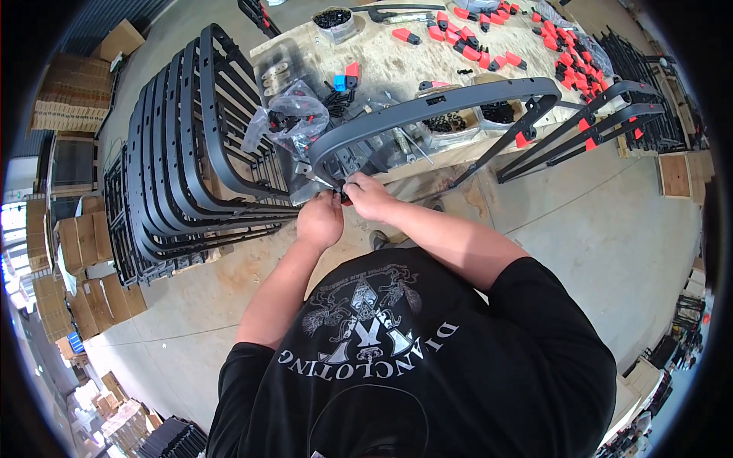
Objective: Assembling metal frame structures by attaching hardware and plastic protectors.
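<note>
A black metal frame (489, 91) with a rounded, arched outline leans up against the workbench edge in front of me. At its lower left end my left hand (321, 220) and my right hand (369, 197) are close together. The fingers of both are closed and bent inward around a small dark piece with a bit of red, whose kind is mostly hidden by the fingers. On the bench just beyond lie a clear plastic bag (299, 114) of small parts and a pile of black screws (337, 101).
The workbench (366, 57) carries scattered red-and-black plastic pieces (467, 52), a tub (336, 34) of small black parts and a tub (452, 140) of hardware. Several black frames (208, 91) stand in a row at left. More frames (599, 107) lean at right. Cardboard boxes (84, 240) stand farther left.
</note>
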